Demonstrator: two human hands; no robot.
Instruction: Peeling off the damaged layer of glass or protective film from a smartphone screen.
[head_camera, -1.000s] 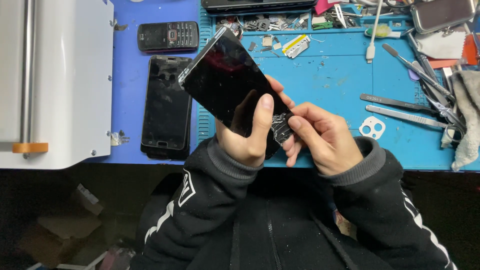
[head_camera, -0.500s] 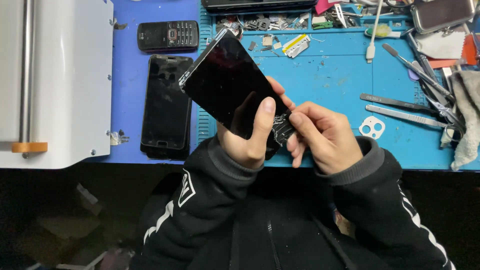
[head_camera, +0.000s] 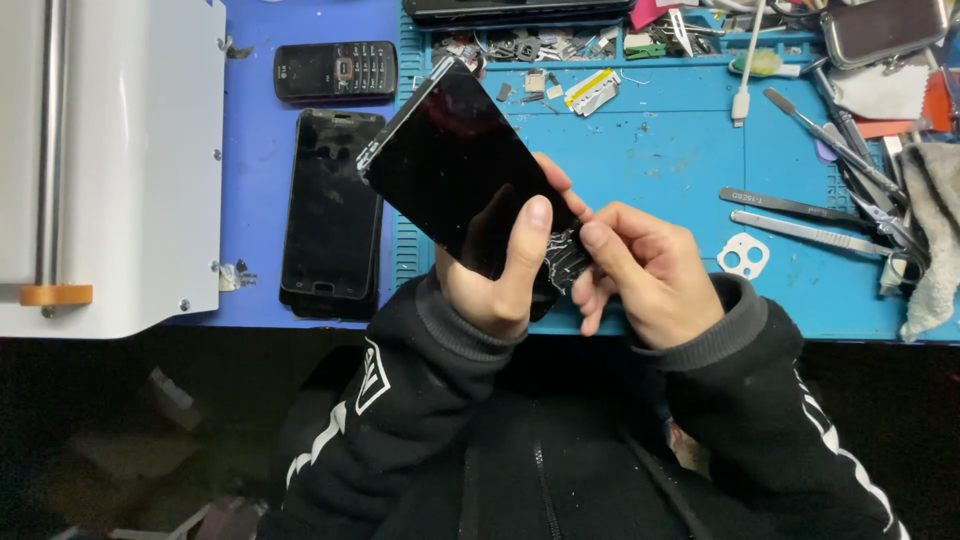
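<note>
Left hand (head_camera: 500, 280) grips phone (head_camera: 460, 170); right fingers (head_camera: 590, 240) pinch its cracked corner.

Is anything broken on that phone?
Yes. The black phone in the left hand has shattered glass at its lower corner, white cracks showing, right where the right hand pinches it.

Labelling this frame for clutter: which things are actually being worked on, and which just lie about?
In hand:
- cracked smartphone, held up by the left hand
- right hand, fingers at its broken lower corner

Lying about:
- black smartphone flat on the mat
- keypad phone
- tweezers
- white camera frame
- grey cloth
- white machine
</note>
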